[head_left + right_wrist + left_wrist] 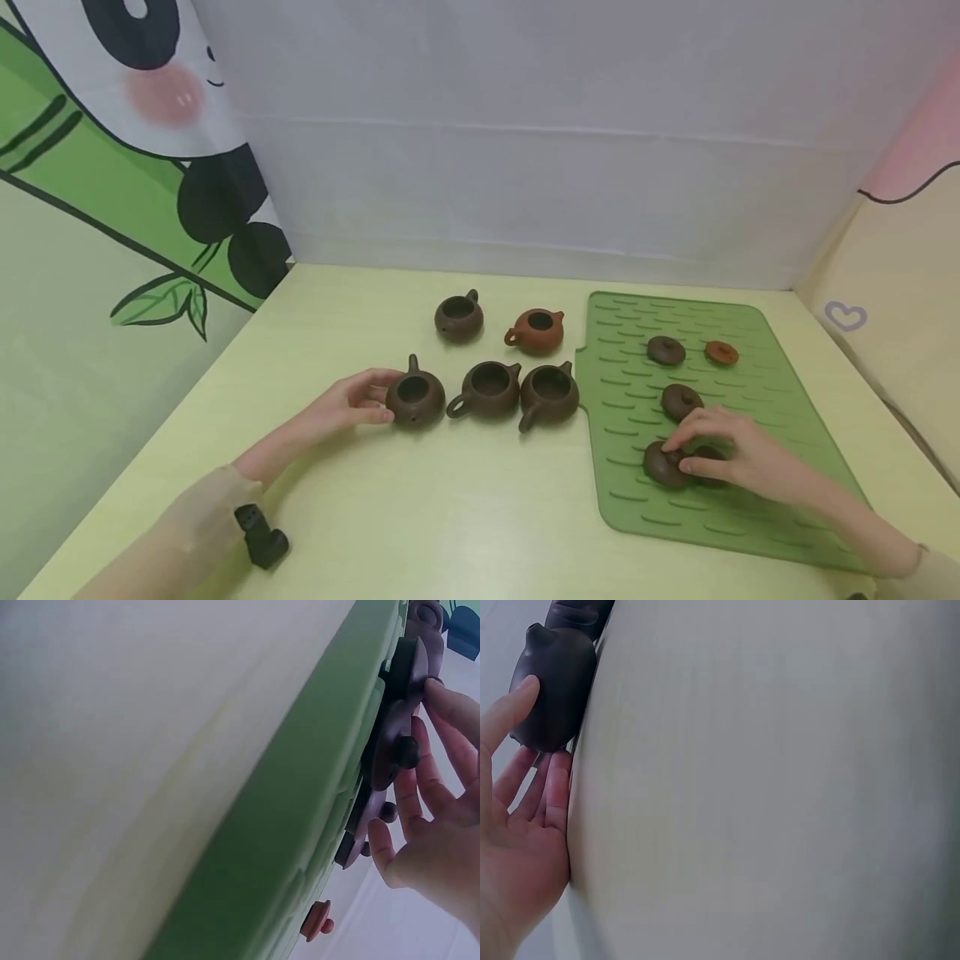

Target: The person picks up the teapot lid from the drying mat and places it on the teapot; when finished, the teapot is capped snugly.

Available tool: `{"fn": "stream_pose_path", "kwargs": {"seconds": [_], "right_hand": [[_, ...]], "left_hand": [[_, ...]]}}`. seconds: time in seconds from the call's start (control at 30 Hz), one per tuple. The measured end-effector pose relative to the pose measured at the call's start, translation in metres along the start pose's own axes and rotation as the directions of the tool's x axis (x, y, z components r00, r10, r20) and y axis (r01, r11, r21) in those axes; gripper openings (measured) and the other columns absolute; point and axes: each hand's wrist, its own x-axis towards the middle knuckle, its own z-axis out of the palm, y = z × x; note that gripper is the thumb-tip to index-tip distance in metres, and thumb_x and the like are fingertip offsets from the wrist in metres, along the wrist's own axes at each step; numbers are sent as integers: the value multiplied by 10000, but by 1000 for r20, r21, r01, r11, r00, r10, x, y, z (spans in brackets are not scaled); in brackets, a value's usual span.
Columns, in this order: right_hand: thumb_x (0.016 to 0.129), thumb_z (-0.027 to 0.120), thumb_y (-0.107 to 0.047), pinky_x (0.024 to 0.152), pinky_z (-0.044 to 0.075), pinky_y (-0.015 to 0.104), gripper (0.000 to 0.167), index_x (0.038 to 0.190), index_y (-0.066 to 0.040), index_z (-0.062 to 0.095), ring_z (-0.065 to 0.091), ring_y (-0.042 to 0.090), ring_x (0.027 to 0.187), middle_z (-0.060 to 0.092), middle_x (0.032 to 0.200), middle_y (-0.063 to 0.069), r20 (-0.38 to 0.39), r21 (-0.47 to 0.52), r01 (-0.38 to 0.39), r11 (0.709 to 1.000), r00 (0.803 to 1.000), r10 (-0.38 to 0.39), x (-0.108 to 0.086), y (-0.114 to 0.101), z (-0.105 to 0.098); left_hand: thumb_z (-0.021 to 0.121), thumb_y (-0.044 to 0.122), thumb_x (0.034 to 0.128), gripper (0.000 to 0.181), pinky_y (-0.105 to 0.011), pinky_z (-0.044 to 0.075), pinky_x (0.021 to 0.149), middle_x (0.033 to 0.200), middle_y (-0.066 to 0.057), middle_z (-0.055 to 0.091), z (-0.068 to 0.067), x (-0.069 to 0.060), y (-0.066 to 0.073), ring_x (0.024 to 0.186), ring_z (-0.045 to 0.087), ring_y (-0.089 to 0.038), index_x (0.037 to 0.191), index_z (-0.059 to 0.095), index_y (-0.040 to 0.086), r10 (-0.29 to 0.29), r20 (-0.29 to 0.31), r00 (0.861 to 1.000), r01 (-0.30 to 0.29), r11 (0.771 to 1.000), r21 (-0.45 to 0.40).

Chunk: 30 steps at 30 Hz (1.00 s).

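Note:
My left hand (pixel 362 402) holds a dark brown teapot (pixel 417 410) by its left side, thumb at the front. In the left wrist view the thumb presses its rounded body (pixel 557 697), with the other fingers behind it. This teapot has no lid on, and its inside shows. My right hand (pixel 738 450), over the green mat, pinches the knob of a dark brown teapot lid (pixel 663 467) between thumb and forefinger. Another dark lid (pixel 709 455) lies right beside it, partly hidden under the fingers. In the right wrist view that second lid (pixel 386 750) shows its round knob.
Two dark lidless teapots, a middle one (pixel 491 392) and a right one (pixel 551 396), stand nearly touching. Behind them are another dark teapot (pixel 454 331) and a reddish one (pixel 542 340). The green mat (pixel 622 517) also bears dark lids (pixel 666 350) and a reddish lid (pixel 722 352).

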Motion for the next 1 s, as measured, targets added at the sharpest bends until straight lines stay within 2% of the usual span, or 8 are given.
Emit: {"fn": "stream_pose_path", "kwargs": {"seconds": [0.23,0.5,0.63,0.77,1.0], "right_hand": [[815,794,-135,842,434,194,306,1035,-324,696,538,-16,980,673,984,-194,36,33,-16,999,999,15,1,-1,-2],[822,791,-134,774,451,247,280,1007,-316,687,540,8,936,663,971,-179,65,70,2,998,998,-6,16,-9,-9],[832,788,-149,769,476,263,262,1005,-315,682,551,9,910,665,963,-188,67,57,-7,998,998,3,27,-15,-10],[847,779,-191,793,501,266,233,1003,-329,674,567,-17,918,665,976,-206,82,53,-70,996,995,65,42,-25,-8],[864,760,-189,818,516,265,187,995,-299,685,594,11,912,676,971,-175,110,116,-48,992,993,35,70,-46,-3]], "left_hand": [[732,178,889,601,-212,495,938,1380,-172,585,3,-2,-1,1103,640,-151,1430,485,92,-6,-34,999,7,1000,20],[728,192,895,606,-191,506,909,1367,-175,587,3,-4,-1,1068,640,-91,1435,477,76,13,-42,999,-12,1000,27],[727,194,897,602,-192,506,905,1362,-165,590,4,-4,0,1072,640,-88,1432,478,75,15,-37,999,-14,999,29],[739,205,887,611,-207,498,924,1378,-144,587,4,-4,2,1083,636,-104,1433,484,105,-20,-44,999,21,1000,24],[737,183,887,619,-208,503,930,1385,-157,579,4,-4,2,1100,635,-143,1441,475,97,-25,-47,999,26,1000,16]]}}
